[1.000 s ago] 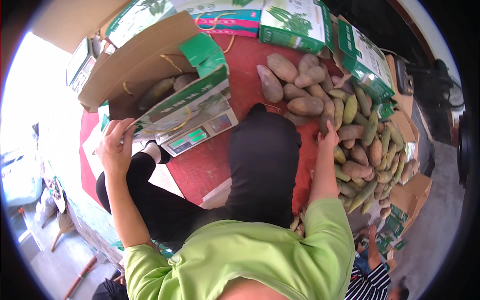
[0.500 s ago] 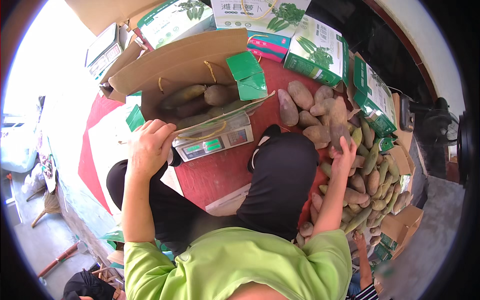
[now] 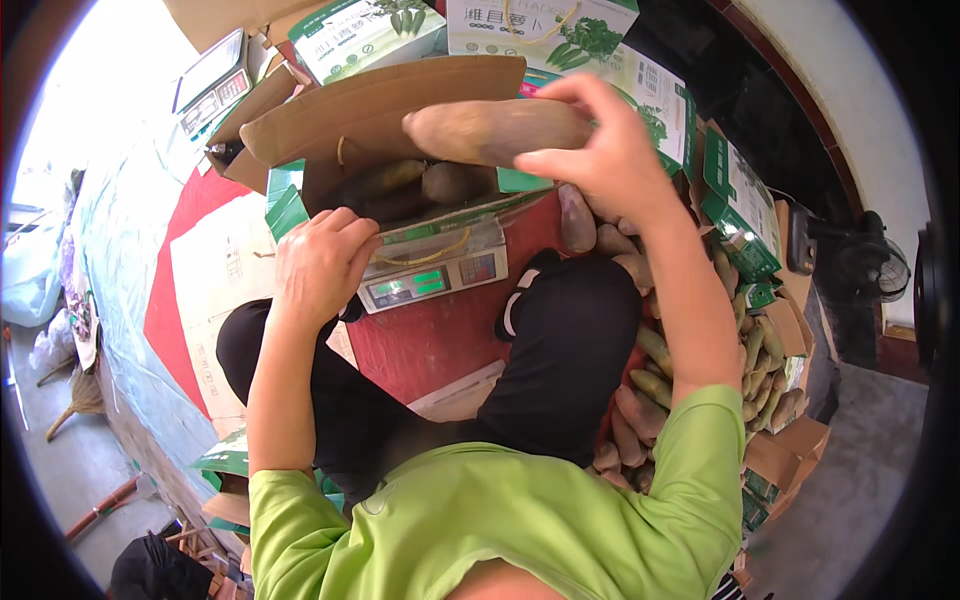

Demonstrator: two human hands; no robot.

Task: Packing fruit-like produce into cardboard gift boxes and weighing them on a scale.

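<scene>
The right hand (image 3: 610, 160) grips a long tan shoot (image 3: 495, 130) above the open carton (image 3: 390, 120); the left hand (image 3: 318, 262), curled loosely and holding nothing, rests at the carton's near edge. Several shoots (image 3: 420, 185) already lie inside the carton, which sits on a digital scale (image 3: 435, 275). A large pile of shoots (image 3: 660, 350) remains below the right forearm, with green printed boxes (image 3: 740, 200) beyond, none obstructing the carton opening.

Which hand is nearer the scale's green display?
Left. The left hand rests at the open box's front edge beside the scale display; the right hand holds a long root above the box.
</scene>
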